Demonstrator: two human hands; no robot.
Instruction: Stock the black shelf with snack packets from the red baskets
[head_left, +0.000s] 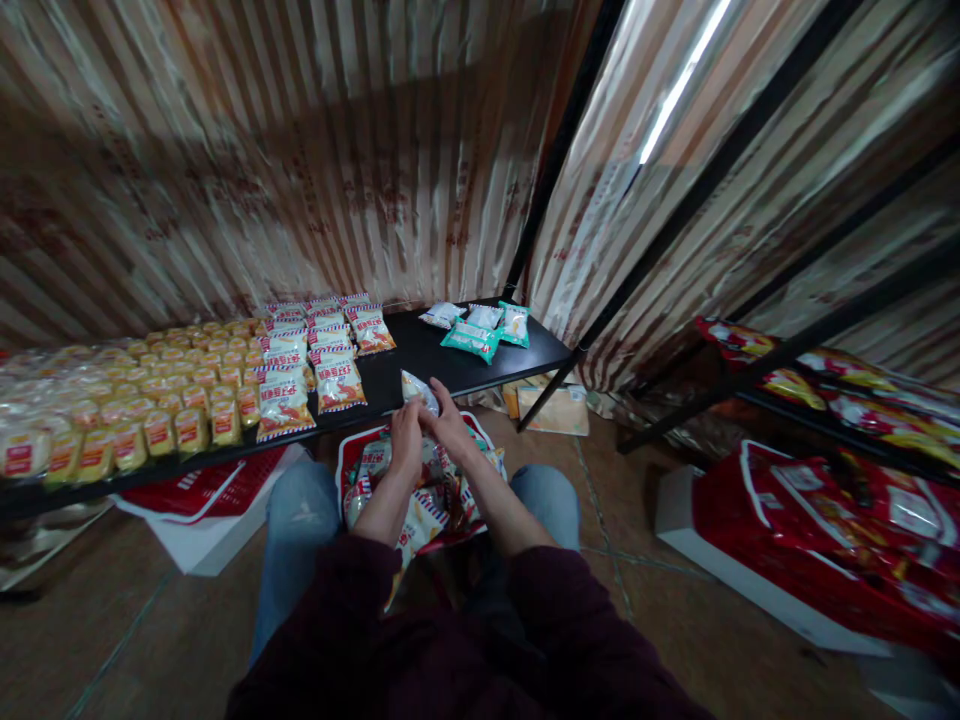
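Observation:
My left hand point(406, 437) and my right hand point(448, 425) meet in front of me, both closed on one small white snack packet point(418, 390) held just over the front edge of a low black shelf point(409, 362). Below my hands, between my knees, lies a big red and white bag point(420, 500) full of similar packets. On the shelf to the left stand rows of white packets with red print point(330, 355) and many small yellow packets point(161, 395).
Green and white packets point(484, 330) lie at the shelf's right end. A red and white carton point(787, 540) sits on the floor at right, under another rack with red packets point(817, 380). A flat red and white box point(206, 505) lies under the shelf. Striped curtains hang behind.

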